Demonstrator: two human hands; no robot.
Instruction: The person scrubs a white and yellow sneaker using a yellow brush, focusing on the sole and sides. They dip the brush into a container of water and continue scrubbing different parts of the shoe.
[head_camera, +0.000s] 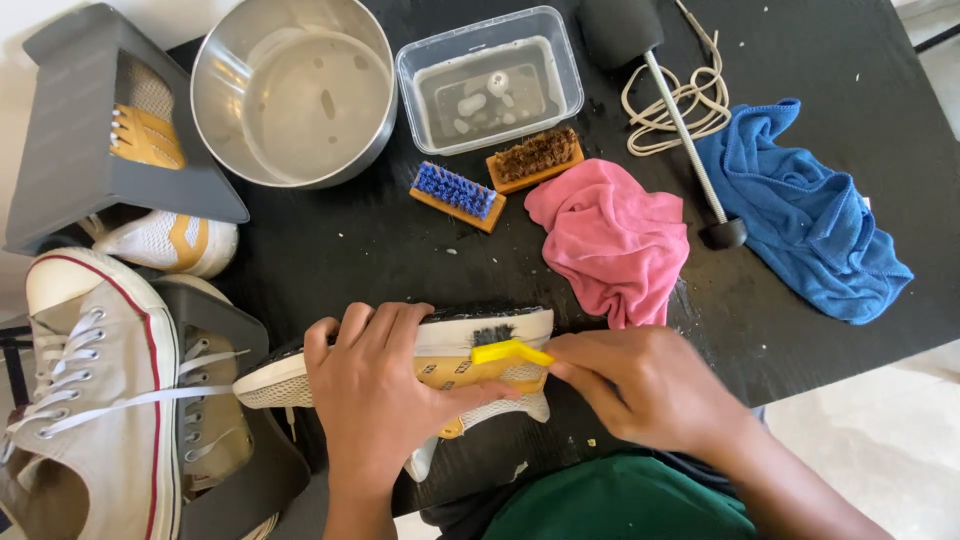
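Both hands work at the table's (880, 60) near edge, where the shoe (300, 377) lies on its side, long axis across the body, left hand (375, 395) wrapped over it, right hand (640, 385) pinching a yellow brush (505, 351) against its sole.

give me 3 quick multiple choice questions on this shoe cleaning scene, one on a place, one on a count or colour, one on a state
1. Where is the pink cloth?
A. in the steel bowl
B. on the table, left of the blue cloth
C. on the floor

2. How many wooden brushes lie near the plastic tub?
A. two
B. four
C. none

3. What is the right hand doing?
A. resting empty
B. gripping a yellow brush against the shoe
C. holding the tub

Answers:
B, it lies between the brushes and the blue cloth.
A, a blue-bristled brush and a brown one.
B, the yellow brush touches the shoe the left hand steadies.
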